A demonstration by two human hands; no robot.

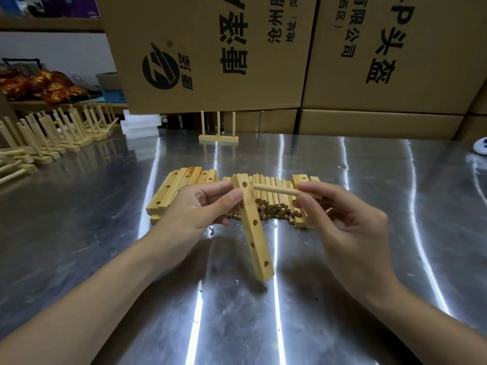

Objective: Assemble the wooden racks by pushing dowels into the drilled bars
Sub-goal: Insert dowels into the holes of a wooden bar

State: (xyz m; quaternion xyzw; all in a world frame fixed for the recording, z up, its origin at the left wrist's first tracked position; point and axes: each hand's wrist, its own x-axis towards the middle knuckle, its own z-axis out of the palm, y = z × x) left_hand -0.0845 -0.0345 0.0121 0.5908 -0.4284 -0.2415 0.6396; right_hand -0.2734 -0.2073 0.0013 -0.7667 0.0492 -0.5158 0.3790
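Stacked cardboard boxes (210, 48) walled off everything beyond the hands. Under them I had the shiny metal table (79, 233), streaked with reflected light. Far off to the left of the left hand (195, 206) ran a row of finished racks (52, 133), their dowels sticking up at a slant. Just behind the left hand lay a stack of drilled bars (179, 185), and behind the gap between both hands a pile of loose dowels (271, 201), lying side by side. Further back, near the boxes, one small rack (218, 127) stood upright with three dowels in it.

The left hand pinched the upper end of a drilled bar (254, 233) between thumb and fingers. The bar sloped down towards me, holes facing the right hand (350, 219) (I could not tell whether its lower end touched the table). The right hand gripped a single dowel (274, 191) between thumb and forefinger. It lay level, with its free tip just beside the bar's top hole and not yet in it.
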